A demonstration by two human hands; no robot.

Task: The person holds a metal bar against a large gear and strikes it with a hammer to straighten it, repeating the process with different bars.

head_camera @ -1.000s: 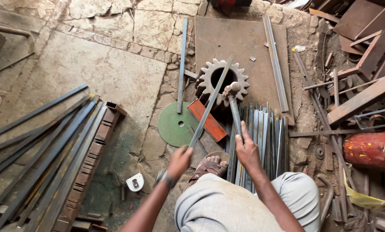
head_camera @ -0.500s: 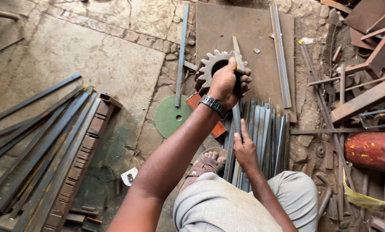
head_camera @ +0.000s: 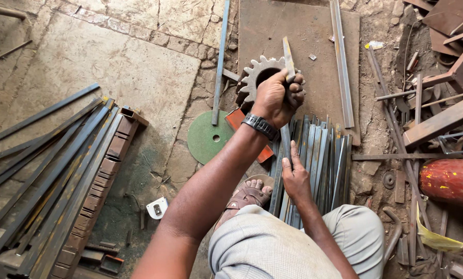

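The left hand [head_camera: 278, 98] is clamped in a fist around a flat grey steel strip [head_camera: 288, 59], which rises out of the top of the fist and runs on below it toward the person. The fist sits just over the right edge of a rusty toothed steel gear wheel [head_camera: 257, 77] lying on a brown steel plate [head_camera: 303, 31] on the floor. The right hand [head_camera: 296, 178] lies lower, fingers together and flat, pressing the same strip where it crosses a bundle of grey flat steel bars [head_camera: 324, 155]. A round green cutting disc [head_camera: 208, 137] lies on the stone floor just left of the left wrist, with an orange block [head_camera: 236, 118] between disc and gear. A sandalled foot [head_camera: 249, 194] rests beside the bundle.
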